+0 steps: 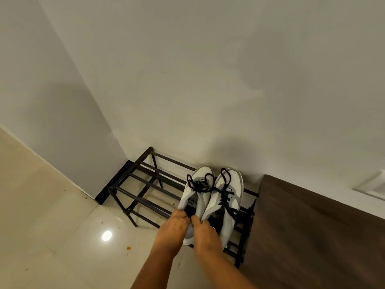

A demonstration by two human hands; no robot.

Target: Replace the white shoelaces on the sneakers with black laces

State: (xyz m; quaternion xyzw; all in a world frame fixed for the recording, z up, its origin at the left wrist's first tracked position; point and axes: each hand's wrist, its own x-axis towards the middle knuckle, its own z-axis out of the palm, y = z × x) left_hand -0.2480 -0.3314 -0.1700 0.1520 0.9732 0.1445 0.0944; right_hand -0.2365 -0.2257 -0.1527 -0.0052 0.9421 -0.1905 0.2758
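Note:
Two white and grey sneakers stand side by side on the top tier of a black metal shoe rack (133,196), toes toward the wall. The left sneaker (198,188) and the right sneaker (227,195) both carry black laces (205,184) that lie loose over their tongues. My left hand (177,222) grips the heel of the left sneaker. My right hand (203,228) grips the heel collar of the right sneaker. No white laces show.
The rack stands against a pale wall in a corner, on glossy cream floor tiles (62,236) with small bits of debris. A dark brown wooden surface (312,236) adjoins the rack on the right. A white wall fitting (373,184) sits at the far right.

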